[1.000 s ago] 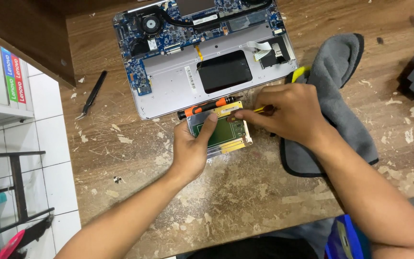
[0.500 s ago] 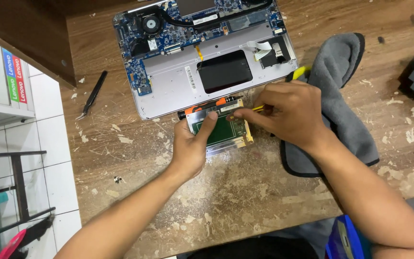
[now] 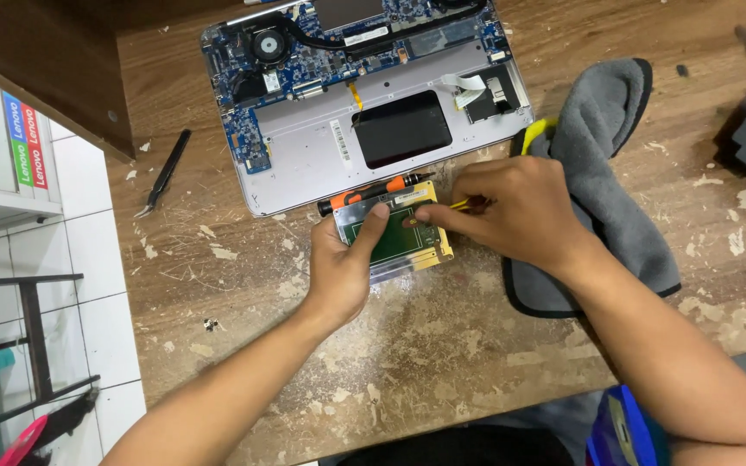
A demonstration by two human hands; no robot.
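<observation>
The small green board (image 3: 397, 235) lies flat on the wooden surface (image 3: 442, 362), just in front of the open laptop (image 3: 364, 95). The left hand (image 3: 343, 267) rests on the near left side of the board. Its fingers are half curled, and the thumb lies flat across the green top and presses it down. The right hand (image 3: 511, 211) is at the right edge of the board. Its fingers are pinched shut on a thin yellow tool (image 3: 461, 204), whose tip touches the board.

An orange and black screwdriver (image 3: 373, 192) lies between the board and the laptop, touching the far edge of the board. A grey cloth (image 3: 615, 173) lies to the right of the board, partly under the right wrist. Black tweezers (image 3: 164, 173) lie well to the left of the board. The laptop has its cover off, so its blue insides and fan show.

Compared with 1 second ago, the left thumb has slid further over the board, and the right hand has stayed put.
</observation>
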